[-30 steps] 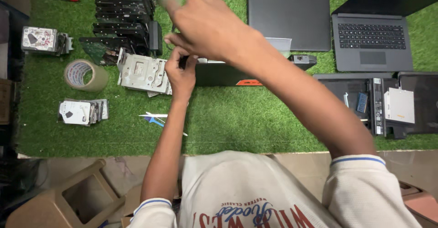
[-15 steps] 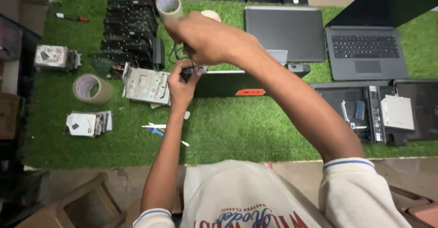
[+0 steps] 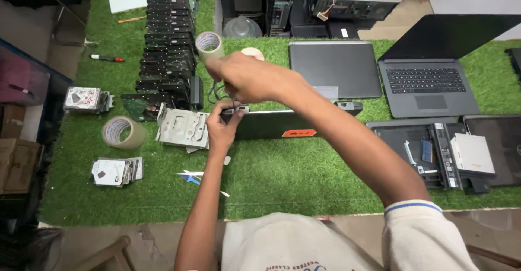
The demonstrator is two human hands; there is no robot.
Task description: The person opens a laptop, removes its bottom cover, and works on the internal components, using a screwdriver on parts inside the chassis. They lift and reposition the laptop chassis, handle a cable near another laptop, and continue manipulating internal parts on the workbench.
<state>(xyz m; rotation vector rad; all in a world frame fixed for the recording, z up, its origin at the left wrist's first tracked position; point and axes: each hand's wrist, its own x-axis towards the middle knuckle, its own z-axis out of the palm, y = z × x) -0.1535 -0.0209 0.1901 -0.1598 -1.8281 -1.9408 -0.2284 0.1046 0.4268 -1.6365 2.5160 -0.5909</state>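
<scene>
This is looking like a computer repair and salvage workshop. A green turf mat is covering the desk, and on it a long stack of hard drives is sitting left of a closed grey laptop. An opened laptop is lying right of it, desktop tower cases behind it, a stripped laptop chassis nearby.

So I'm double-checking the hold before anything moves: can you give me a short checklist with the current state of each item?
1. Left hand grips the end of the black device: ok.
2. Right hand holds the tape roll raised above the turf: ok.
3. Tape stuck to the device: cannot tell, hands hide it.
4. Device lies flat on the green turf: ok.
5. Metal bracket lies beside the left hand, contact: cannot tell.
</scene>
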